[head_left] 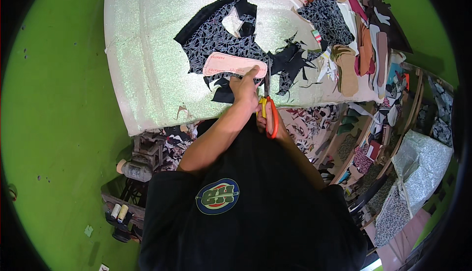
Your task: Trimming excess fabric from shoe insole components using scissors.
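My left hand (pixel 244 88) grips a pale pink insole piece (pixel 228 66) with printed marks, its thumb pressed on top near the right end. Under the insole lies black fabric with a grey triangle pattern (pixel 209 46), irregularly cut, with a hole in its upper part. My right hand (pixel 282 131) is closed around scissors (pixel 273 118) with orange and yellow handles. Their blades point away from me, right beside the insole's right end at the fabric. Whether the blades are apart is hard to see. Black fabric scraps (pixel 287 64) lie just right of the blades.
A pale, shiny sheet (pixel 147 49) covers the work table. Stacked insole shapes (pixel 347 69) and patterned cloth (pixel 327 20) crowd its right side. Below stand a motor-like machine (pixel 137 170), thread spools (pixel 119 212) and shelves of scraps (pixel 354 145). Silvery sheeting (pixel 423 165) hangs at far right.
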`<control>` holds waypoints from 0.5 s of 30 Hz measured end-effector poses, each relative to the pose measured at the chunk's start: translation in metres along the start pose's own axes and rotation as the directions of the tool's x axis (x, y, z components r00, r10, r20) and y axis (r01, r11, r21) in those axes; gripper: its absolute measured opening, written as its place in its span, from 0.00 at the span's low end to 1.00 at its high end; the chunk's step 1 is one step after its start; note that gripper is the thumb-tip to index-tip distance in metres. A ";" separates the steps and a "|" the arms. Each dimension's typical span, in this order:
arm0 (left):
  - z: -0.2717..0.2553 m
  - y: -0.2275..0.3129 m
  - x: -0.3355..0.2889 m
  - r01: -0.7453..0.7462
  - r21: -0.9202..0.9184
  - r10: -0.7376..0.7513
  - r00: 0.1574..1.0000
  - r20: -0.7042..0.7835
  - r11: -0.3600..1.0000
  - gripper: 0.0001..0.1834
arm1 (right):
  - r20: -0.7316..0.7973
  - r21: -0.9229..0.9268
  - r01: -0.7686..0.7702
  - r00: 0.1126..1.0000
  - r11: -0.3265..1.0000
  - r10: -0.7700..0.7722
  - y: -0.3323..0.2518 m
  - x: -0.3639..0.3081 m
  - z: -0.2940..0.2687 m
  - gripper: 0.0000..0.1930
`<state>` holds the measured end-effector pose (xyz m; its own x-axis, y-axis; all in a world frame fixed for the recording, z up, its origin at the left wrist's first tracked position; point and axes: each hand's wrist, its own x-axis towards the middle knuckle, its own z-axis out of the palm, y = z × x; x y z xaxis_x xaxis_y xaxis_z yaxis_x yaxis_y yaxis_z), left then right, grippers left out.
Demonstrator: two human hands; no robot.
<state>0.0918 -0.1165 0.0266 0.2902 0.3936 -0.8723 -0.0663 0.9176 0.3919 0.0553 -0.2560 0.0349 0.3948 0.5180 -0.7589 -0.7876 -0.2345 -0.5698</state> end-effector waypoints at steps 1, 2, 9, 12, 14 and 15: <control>0.001 0.001 -0.001 0.000 0.001 0.000 1.000 0.003 1.000 0.21 | -0.001 0.000 0.003 1.000 1.000 -0.003 -0.001 -0.001 0.000 0.23; 0.001 0.001 -0.002 0.003 -0.005 -0.003 1.000 0.001 1.000 0.20 | -0.007 -0.001 0.005 1.000 1.000 -0.005 -0.002 -0.003 0.001 0.21; -0.003 0.002 0.000 -0.030 -0.028 0.032 0.997 0.068 0.999 0.20 | -0.001 -0.053 0.013 1.000 0.999 -0.013 -0.011 -0.008 -0.002 0.19; -0.005 0.002 0.001 -0.033 -0.014 0.034 0.997 0.069 0.999 0.21 | 0.041 -0.188 0.025 0.999 0.982 -0.017 -0.016 -0.009 -0.010 0.27; -0.006 0.001 0.002 -0.025 -0.007 0.025 0.998 0.059 1.000 0.21 | 0.019 -0.212 -0.007 1.000 0.977 0.011 -0.021 -0.012 -0.011 0.27; -0.005 0.001 0.002 -0.014 0.003 0.014 0.999 0.048 1.000 0.22 | -0.007 -0.233 -0.040 0.999 0.972 0.040 -0.025 -0.013 -0.011 0.27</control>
<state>0.0875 -0.1145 0.0238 0.3346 0.4029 -0.8519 -0.0676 0.9119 0.4047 0.0750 -0.2654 0.0555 0.3665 0.5024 -0.7831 -0.6713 -0.4401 -0.5964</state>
